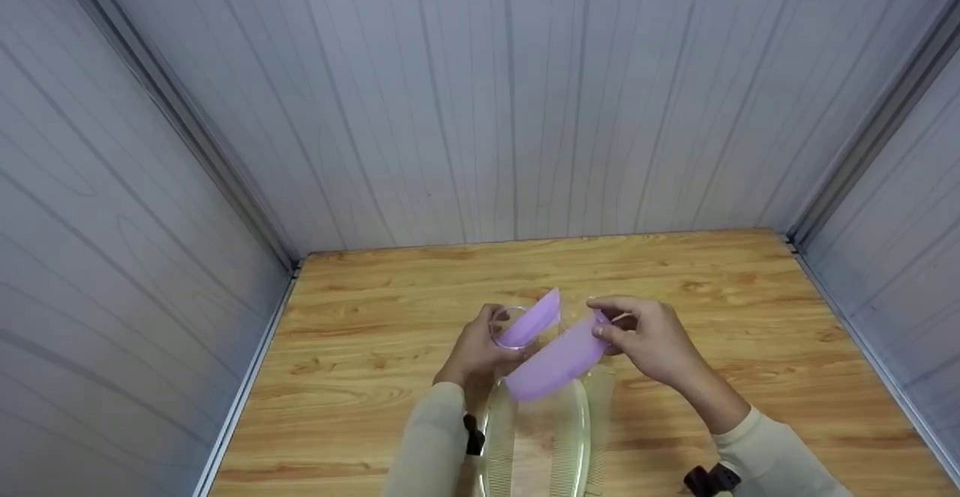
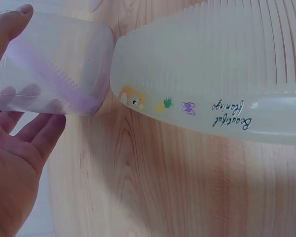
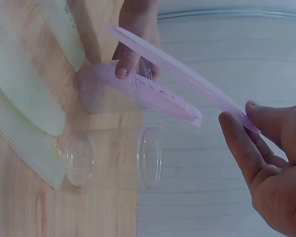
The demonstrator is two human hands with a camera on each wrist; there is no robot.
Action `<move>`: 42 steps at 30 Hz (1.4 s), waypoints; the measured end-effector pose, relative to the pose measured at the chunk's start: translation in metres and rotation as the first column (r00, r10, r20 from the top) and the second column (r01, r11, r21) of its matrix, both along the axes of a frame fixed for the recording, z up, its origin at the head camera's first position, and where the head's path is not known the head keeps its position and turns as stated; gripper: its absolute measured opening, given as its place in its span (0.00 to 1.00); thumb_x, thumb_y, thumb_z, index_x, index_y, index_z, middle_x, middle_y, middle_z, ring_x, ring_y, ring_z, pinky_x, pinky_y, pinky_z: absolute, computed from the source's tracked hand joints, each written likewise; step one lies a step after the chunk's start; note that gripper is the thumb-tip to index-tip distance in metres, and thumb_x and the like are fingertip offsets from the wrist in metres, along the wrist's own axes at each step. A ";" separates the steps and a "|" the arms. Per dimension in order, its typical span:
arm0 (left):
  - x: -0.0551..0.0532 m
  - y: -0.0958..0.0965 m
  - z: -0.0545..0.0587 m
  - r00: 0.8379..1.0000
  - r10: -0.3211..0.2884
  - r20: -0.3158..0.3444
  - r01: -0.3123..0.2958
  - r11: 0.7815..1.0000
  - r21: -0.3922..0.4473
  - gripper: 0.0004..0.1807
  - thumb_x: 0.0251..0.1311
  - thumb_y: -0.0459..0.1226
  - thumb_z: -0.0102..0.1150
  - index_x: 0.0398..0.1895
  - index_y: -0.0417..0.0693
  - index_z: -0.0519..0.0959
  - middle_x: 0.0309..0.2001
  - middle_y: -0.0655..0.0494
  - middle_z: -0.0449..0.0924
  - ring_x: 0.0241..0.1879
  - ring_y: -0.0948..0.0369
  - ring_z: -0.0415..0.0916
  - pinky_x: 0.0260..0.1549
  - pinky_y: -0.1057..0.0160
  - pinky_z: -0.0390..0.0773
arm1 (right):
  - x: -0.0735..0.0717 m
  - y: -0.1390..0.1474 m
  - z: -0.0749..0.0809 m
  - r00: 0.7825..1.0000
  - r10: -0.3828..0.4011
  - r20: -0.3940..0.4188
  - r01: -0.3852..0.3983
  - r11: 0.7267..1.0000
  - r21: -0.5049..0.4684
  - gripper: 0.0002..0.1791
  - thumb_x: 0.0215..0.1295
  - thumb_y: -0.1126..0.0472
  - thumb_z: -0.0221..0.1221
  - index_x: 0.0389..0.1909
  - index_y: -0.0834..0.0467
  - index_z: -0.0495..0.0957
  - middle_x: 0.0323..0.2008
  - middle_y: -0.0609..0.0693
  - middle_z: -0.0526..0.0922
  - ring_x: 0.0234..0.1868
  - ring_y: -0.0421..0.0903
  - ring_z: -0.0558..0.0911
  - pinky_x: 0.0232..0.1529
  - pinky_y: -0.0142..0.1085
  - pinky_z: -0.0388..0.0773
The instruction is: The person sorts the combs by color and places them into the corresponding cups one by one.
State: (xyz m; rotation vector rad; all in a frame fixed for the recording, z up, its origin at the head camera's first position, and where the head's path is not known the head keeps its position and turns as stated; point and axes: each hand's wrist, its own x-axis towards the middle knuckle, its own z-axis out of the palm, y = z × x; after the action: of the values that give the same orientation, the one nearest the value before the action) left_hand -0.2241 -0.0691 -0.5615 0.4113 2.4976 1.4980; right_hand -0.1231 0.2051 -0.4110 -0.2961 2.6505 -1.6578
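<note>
My left hand [image 1: 474,343] grips a clear plastic cup [image 2: 91,47], with the thumb on one side and fingers on the other. Inside that cup a purple comb [image 3: 163,98] leans at a slant, its upper end sticking out past the rim. Between thumb and fingertips, my right hand [image 1: 651,336] pinches one end of a second purple comb [image 1: 559,362], held tilted in the air beside the cup. A second clear cup [image 3: 113,160] stands on the table near the first, partly hidden behind the combs in the head view.
Several pale green combs [image 1: 577,444] lie on the wooden table [image 1: 360,377] nearer to me, close to the cups. One bears small pictures and lettering [image 2: 232,113]. Pale panel walls [image 1: 510,107] stand at the back and both sides.
</note>
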 end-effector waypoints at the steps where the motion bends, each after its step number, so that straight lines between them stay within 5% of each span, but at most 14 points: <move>1: 0.000 0.000 0.000 1.000 0.001 0.002 -0.001 1.000 0.001 0.47 0.47 0.47 0.82 0.70 0.50 0.66 0.67 0.50 0.75 0.67 0.48 0.73 0.66 0.46 0.74 | -0.001 0.001 0.001 1.000 -0.002 -0.005 0.002 1.000 -0.006 0.19 0.68 0.69 0.64 0.59 0.62 0.82 0.48 0.61 0.84 0.44 0.51 0.88 0.37 0.34 0.89; 11: -0.002 0.000 0.001 1.000 0.000 -0.012 0.000 1.000 0.003 0.41 0.51 0.35 0.77 0.68 0.44 0.67 0.66 0.45 0.77 0.65 0.44 0.75 0.68 0.46 0.73 | -0.007 0.000 0.004 0.998 -0.055 -0.026 0.052 0.995 -0.084 0.19 0.66 0.71 0.65 0.58 0.63 0.81 0.45 0.63 0.82 0.44 0.54 0.89 0.37 0.36 0.89; 17: -0.002 0.003 0.004 1.000 -0.001 0.001 0.001 1.000 0.006 0.39 0.54 0.35 0.76 0.68 0.45 0.67 0.66 0.45 0.76 0.67 0.44 0.74 0.68 0.45 0.73 | -0.009 -0.002 0.005 0.996 -0.088 -0.028 0.084 0.987 -0.134 0.19 0.66 0.71 0.65 0.58 0.66 0.80 0.47 0.65 0.81 0.45 0.54 0.89 0.39 0.36 0.89; 30: -0.004 0.005 0.002 1.000 0.000 -0.012 0.000 1.000 0.009 0.47 0.42 0.36 0.84 0.68 0.47 0.67 0.67 0.45 0.76 0.67 0.46 0.75 0.68 0.47 0.72 | -0.021 -0.007 -0.003 0.989 -0.141 -0.050 0.128 0.970 -0.206 0.20 0.66 0.70 0.65 0.58 0.69 0.79 0.47 0.67 0.80 0.41 0.51 0.90 0.38 0.36 0.89; 42: -0.001 0.003 0.003 1.000 -0.011 0.012 0.010 0.999 0.037 0.48 0.44 0.33 0.82 0.70 0.47 0.65 0.70 0.44 0.73 0.68 0.46 0.73 0.70 0.46 0.70 | -0.034 -0.013 -0.016 0.986 -0.165 -0.039 0.153 0.967 -0.203 0.22 0.62 0.72 0.68 0.58 0.68 0.79 0.48 0.66 0.81 0.42 0.51 0.89 0.39 0.35 0.89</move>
State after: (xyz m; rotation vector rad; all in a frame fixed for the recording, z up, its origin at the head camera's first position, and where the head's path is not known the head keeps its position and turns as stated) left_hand -0.2253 -0.0657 -0.5589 0.4194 2.4578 1.5406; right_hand -0.1568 0.1920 -0.4266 -0.1342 2.6125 -1.9971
